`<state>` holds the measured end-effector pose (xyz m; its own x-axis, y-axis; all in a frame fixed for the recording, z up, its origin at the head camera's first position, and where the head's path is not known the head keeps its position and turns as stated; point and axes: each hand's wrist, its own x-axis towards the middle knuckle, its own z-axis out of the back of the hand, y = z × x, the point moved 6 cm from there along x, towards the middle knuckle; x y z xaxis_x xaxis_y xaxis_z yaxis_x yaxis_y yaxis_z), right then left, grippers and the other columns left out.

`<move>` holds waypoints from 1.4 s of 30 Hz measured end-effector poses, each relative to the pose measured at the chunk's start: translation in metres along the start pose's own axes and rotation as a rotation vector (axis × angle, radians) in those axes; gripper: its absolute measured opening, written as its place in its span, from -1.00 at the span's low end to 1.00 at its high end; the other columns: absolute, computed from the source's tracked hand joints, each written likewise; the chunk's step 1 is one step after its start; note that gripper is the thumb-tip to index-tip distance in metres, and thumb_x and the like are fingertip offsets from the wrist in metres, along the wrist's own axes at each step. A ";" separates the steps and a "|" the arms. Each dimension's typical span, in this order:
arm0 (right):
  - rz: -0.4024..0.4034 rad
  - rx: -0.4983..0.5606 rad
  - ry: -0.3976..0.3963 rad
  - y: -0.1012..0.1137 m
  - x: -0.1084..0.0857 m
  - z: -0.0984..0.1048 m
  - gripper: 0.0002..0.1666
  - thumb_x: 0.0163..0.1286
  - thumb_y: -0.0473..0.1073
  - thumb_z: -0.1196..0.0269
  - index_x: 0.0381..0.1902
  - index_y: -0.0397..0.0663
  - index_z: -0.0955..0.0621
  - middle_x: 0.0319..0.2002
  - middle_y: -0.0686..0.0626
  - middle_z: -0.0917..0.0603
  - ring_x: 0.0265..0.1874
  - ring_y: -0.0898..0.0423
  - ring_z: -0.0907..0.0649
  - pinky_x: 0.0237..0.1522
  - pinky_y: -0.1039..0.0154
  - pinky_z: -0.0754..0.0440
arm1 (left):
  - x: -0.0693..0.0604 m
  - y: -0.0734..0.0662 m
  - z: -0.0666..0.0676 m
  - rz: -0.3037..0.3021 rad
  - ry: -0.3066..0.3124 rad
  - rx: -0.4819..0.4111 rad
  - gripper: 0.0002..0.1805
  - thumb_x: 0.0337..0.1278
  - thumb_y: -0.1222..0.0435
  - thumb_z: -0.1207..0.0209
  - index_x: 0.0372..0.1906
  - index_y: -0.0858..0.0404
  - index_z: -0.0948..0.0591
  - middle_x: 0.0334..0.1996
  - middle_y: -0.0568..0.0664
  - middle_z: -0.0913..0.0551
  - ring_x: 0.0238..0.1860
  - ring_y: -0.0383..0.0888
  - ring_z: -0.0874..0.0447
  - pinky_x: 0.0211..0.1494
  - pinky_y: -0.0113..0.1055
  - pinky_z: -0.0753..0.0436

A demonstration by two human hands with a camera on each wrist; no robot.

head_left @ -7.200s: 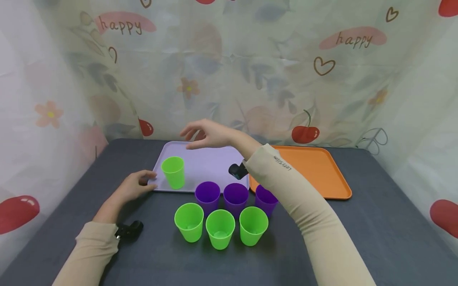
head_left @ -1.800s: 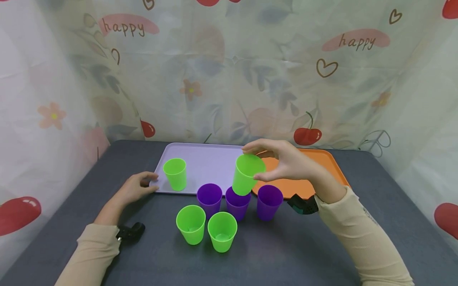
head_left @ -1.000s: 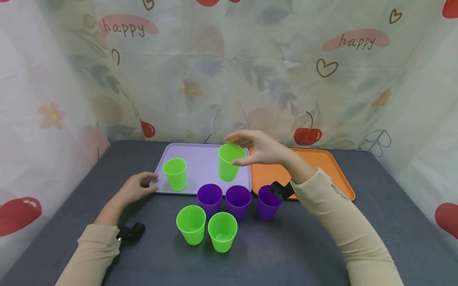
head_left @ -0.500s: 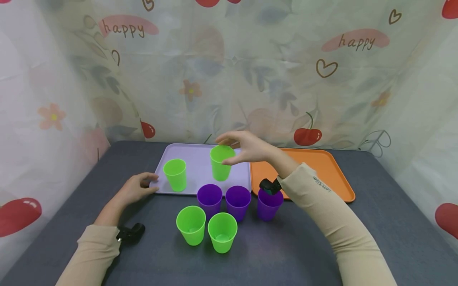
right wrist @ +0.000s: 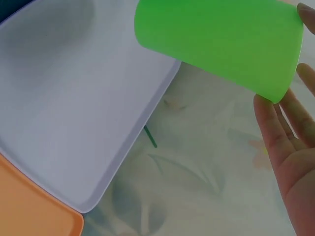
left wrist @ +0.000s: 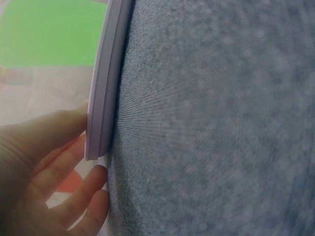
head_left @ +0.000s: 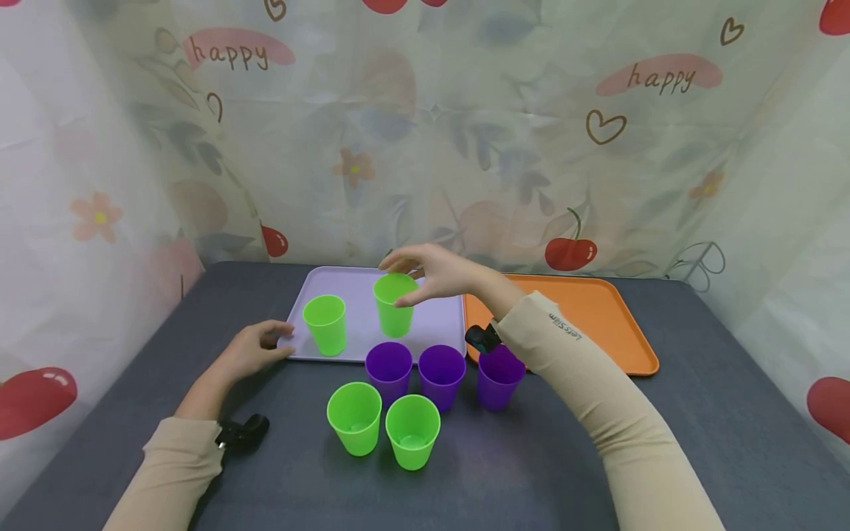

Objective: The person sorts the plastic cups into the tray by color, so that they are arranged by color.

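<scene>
The right hand (head_left: 441, 274) holds a green cup (head_left: 395, 313) by its rim, thumb on the near side and fingers on the far side, over the lavender tray (head_left: 361, 276). In the right wrist view that cup (right wrist: 221, 39) appears in the fingertips, with the tray (right wrist: 83, 108) beside it. Another green cup (head_left: 327, 328) stands upright on the tray's left part. The left hand (head_left: 249, 349) pinches the tray's left edge near the front corner; in the left wrist view the thumb of the left hand (left wrist: 54, 167) lies against the tray's rim (left wrist: 102, 93).
Three purple cups (head_left: 388, 372) stand in a row before the trays. Two green cups (head_left: 413, 435) stand nearer the front of the dark table (head_left: 491, 479). An orange tray (head_left: 598, 317) lies right of the lavender one. A printed curtain (head_left: 432, 133) hangs behind.
The right hand picked up the rightmost front green cup and moved it back and left over the lavender tray. During the last second it travelled further left. The left hand stays at the tray's edge.
</scene>
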<state>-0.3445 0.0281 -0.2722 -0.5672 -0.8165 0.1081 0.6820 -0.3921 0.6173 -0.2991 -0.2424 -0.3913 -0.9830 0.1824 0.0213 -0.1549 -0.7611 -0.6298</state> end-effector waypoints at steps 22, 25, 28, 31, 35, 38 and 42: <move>-0.061 -0.011 0.093 -0.012 0.033 -0.020 -0.30 0.04 -0.15 -0.43 0.17 -0.08 -0.47 0.14 -0.11 -0.57 0.14 -0.01 -0.55 0.18 0.16 -0.48 | 0.000 0.002 -0.001 0.023 0.018 0.004 -0.52 0.13 0.22 -0.21 0.12 0.38 -0.49 0.09 0.31 -0.54 0.08 0.26 -0.51 0.02 0.03 -0.53; -0.061 -0.018 0.115 -0.012 0.037 -0.026 -0.30 0.03 -0.16 -0.42 0.17 -0.08 -0.47 0.14 -0.10 -0.57 0.14 -0.02 -0.54 0.19 0.14 -0.48 | 0.000 0.001 0.000 0.020 0.017 0.002 -0.52 0.13 0.22 -0.21 0.11 0.38 -0.49 0.08 0.32 -0.54 0.08 0.26 -0.51 0.03 0.03 -0.53; -0.060 -0.029 0.133 -0.012 0.042 -0.030 -0.31 0.03 -0.18 -0.42 0.17 -0.08 -0.47 0.13 -0.10 -0.57 0.13 -0.03 -0.54 0.18 0.12 -0.48 | 0.000 0.002 0.000 0.018 0.015 0.000 -0.53 0.13 0.23 -0.21 0.11 0.38 -0.49 0.08 0.32 -0.54 0.08 0.26 -0.51 0.03 0.03 -0.53; -0.058 -0.045 0.151 -0.011 0.045 -0.033 -0.32 0.03 -0.18 -0.42 0.16 -0.08 -0.48 0.12 -0.11 -0.58 0.12 -0.04 -0.55 0.18 0.10 -0.49 | 0.000 0.002 -0.001 0.019 0.015 0.000 -0.53 0.13 0.22 -0.21 0.11 0.38 -0.49 0.08 0.31 -0.54 0.08 0.26 -0.51 0.02 0.03 -0.53; -0.060 -0.076 0.177 -0.011 0.048 -0.036 -0.32 0.03 -0.17 -0.42 0.16 -0.07 -0.48 0.12 -0.11 -0.58 0.11 -0.03 -0.55 0.17 0.10 -0.49 | 0.000 0.003 -0.001 0.025 0.019 0.000 -0.52 0.13 0.21 -0.21 0.12 0.38 -0.49 0.09 0.31 -0.53 0.08 0.26 -0.51 0.03 0.03 -0.52; -0.067 -0.083 0.191 -0.011 0.049 -0.037 -0.31 0.03 -0.17 -0.42 0.16 -0.06 -0.48 0.12 -0.13 -0.58 0.11 -0.04 -0.55 0.17 0.08 -0.48 | 0.000 0.003 -0.001 0.032 0.023 -0.002 -0.51 0.14 0.20 -0.21 0.13 0.37 -0.48 0.10 0.31 -0.52 0.09 0.26 -0.50 0.04 0.04 -0.52; -0.078 -0.086 0.208 -0.011 0.050 -0.038 -0.31 0.03 -0.18 -0.41 0.17 -0.07 -0.47 0.12 -0.15 -0.57 0.12 -0.06 -0.54 0.19 0.06 -0.47 | 0.000 0.002 0.000 0.036 0.024 -0.003 -0.51 0.14 0.20 -0.21 0.13 0.37 -0.48 0.10 0.31 -0.52 0.09 0.25 -0.50 0.03 0.03 -0.53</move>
<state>-0.3631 -0.0245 -0.3031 -0.5183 -0.8486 -0.1058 0.6819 -0.4848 0.5477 -0.2993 -0.2440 -0.3929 -0.9853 0.1698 -0.0206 -0.1187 -0.7654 -0.6325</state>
